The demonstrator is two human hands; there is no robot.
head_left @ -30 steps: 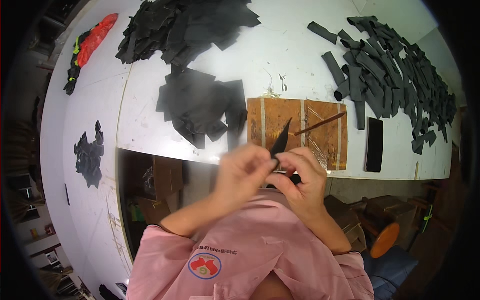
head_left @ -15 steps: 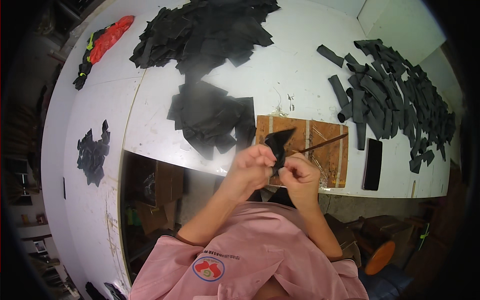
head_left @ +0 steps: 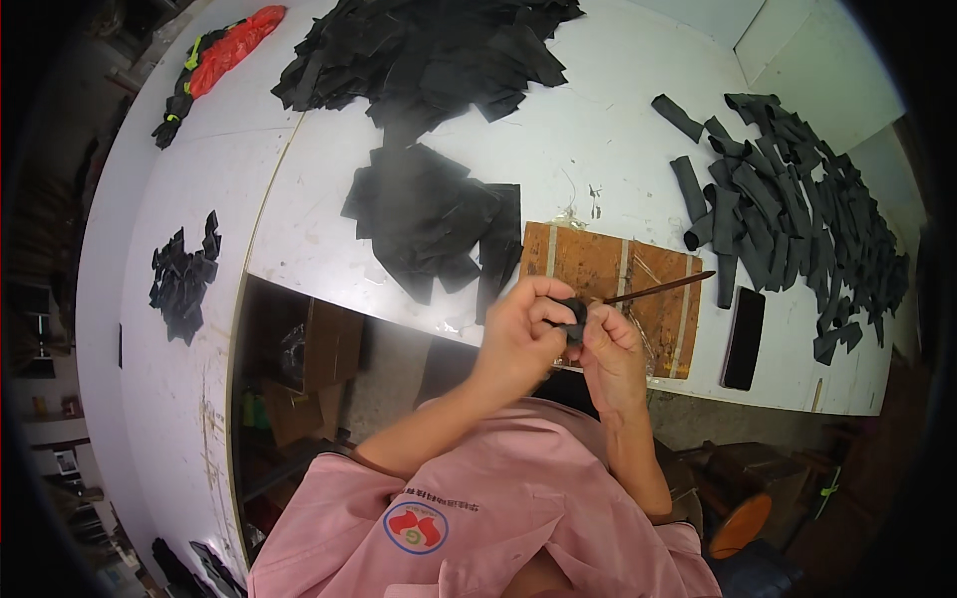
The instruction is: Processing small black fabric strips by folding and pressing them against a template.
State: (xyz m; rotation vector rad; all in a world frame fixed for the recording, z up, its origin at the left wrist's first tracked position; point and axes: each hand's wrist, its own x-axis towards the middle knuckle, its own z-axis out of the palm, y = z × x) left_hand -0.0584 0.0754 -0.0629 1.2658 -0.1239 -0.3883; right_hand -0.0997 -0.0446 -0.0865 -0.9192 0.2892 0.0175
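Both hands [head_left: 520, 337] [head_left: 615, 361], fingers [head_left: 545, 289] clamped on black cloth [head_left: 575, 312], now a compact bundle, earlier a pointed flap.

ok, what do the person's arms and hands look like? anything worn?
Left hand and right hand are ungloved; forearms uncovered, no watch or cables visible. Short, loose pink sleeves end around the elbows. Rings: can't tell, fingers partly hidden.

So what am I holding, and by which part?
A black piece, held in the left hand and right hand; they hide too much to tell which part.
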